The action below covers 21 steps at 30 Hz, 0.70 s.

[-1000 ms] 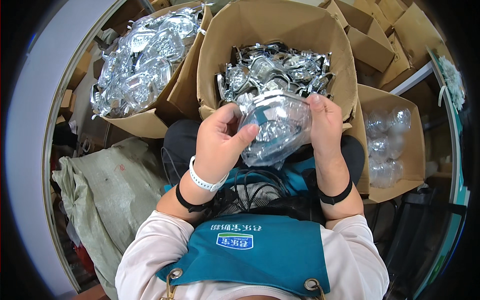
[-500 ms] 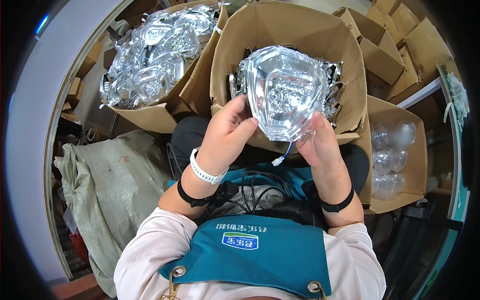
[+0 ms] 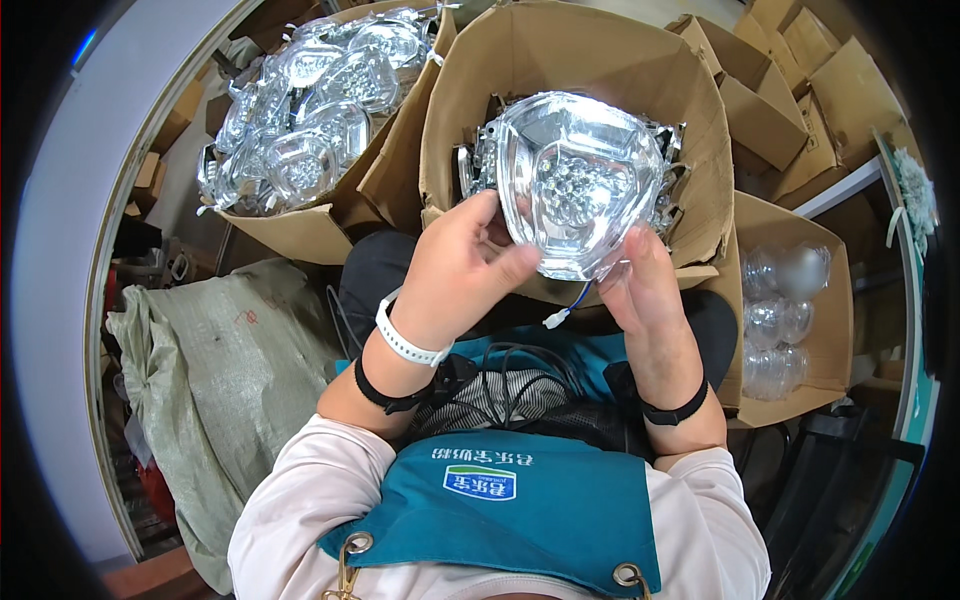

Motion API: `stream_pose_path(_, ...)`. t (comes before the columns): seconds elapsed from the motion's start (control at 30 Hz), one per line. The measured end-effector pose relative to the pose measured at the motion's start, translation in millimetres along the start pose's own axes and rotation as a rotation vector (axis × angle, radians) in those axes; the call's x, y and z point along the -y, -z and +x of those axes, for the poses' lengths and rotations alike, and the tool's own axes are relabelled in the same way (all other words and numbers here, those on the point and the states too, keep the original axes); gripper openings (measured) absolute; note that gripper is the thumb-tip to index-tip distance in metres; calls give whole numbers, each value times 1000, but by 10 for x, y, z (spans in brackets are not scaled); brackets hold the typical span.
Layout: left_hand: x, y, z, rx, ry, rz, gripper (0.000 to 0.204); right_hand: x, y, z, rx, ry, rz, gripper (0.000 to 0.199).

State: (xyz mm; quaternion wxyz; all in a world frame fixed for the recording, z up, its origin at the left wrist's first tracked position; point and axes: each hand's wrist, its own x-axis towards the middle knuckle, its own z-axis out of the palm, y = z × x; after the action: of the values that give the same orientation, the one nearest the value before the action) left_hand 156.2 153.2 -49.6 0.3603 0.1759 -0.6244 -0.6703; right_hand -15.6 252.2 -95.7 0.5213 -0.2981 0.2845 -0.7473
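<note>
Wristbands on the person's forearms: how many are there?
3: a white wristband and a black wristband on the left forearm, another black wristband on the right.

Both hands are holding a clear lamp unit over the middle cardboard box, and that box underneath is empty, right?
Not quite. The head view shows both hands, left hand and right hand, holding the clear lamp unit over the middle cardboard box, but that box holds more lamp units.
</note>
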Motion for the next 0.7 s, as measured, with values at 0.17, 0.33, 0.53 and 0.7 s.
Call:
stream_pose_path(0.17,44,1,-21,-44,-66,412,36,3,-89,-11,-23,9,19,72)
stream_pose_path(0.33,175,48,-20,5,106,236,35,-35,-42,-59,-154,32,-87,67)
stream_pose_path(0.53,242,236,122,-29,-81,68,69,89,-222,-165,-194,265,-887,65)
stream_pose_path(0.7,-92,271,171,-104,-549,545,60,142,-431,-183,83,363,-1542,74)
